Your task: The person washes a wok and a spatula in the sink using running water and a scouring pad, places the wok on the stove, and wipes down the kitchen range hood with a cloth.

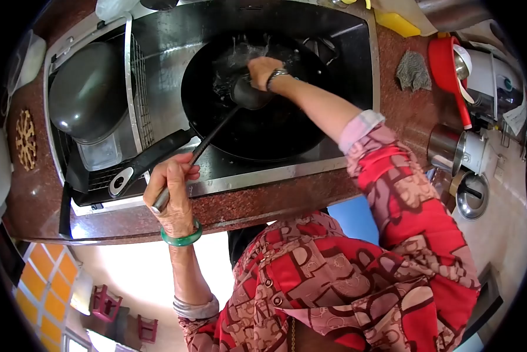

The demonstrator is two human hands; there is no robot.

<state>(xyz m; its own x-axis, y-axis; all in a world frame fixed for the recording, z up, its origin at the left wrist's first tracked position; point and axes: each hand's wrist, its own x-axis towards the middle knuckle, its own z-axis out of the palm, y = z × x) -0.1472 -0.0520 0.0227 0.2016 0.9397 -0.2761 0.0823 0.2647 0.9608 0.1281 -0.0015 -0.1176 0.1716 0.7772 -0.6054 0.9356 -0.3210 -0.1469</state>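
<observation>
A large black wok [275,138] sits in the metal sink, its handle [158,149] pointing to the lower left. My left hand [172,182], with a green bangle at the wrist, is wrapped round the handle of a dark ladle [250,94]. The ladle's bowl lies inside the wok, by my right wrist. My right hand [264,71] is over the wok with its fingers curled down; what they hold, if anything, is hidden. Splashing water shows just beyond that hand.
Left of the wok, a dark upturned pan [89,91] and a clear plastic container [100,152] rest in a rack [139,88]. On the right counter lie a grey cloth [413,71] and a red-handled strainer or pan [445,64]. A steel pot [448,148] stands farther right.
</observation>
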